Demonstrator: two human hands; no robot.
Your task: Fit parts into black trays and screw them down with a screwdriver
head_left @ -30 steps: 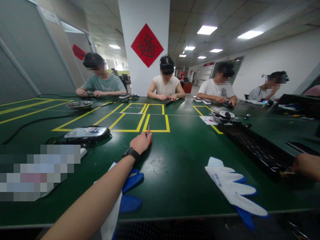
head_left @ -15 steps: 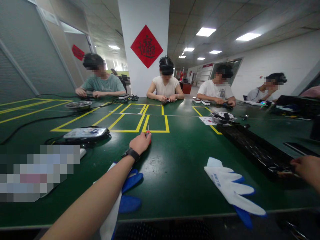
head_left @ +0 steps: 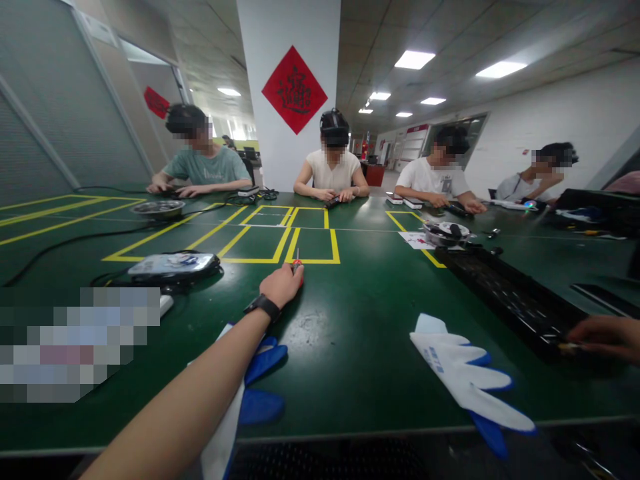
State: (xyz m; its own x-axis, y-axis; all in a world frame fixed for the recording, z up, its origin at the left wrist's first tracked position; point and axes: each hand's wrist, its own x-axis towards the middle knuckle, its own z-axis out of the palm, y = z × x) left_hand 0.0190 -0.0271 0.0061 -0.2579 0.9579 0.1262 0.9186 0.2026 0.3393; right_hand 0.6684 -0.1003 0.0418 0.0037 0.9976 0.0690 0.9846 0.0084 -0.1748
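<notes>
Currently the left grip [head_left: 281, 283] is closed around a red-handled screwdriver [head_left: 299, 265] near the middle of the tabletop [head_left: 360, 293], its thin shaft towards twelve o'clock. From there, a white-and-blue glove [head_left: 457, 373] lies at four o'clock; another glove [head_left: 261, 407] lies at seven, partly hidden by the forearm [head_left: 210, 367]. The right grip's state I cannot tell.

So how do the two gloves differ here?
The left glove is partly hidden by the left forearm, while the right glove is uncovered. The left glove shows broad blue fingers; the right glove shows mostly white, with some blue and printing. Both overhang the near edge of the table.
</notes>
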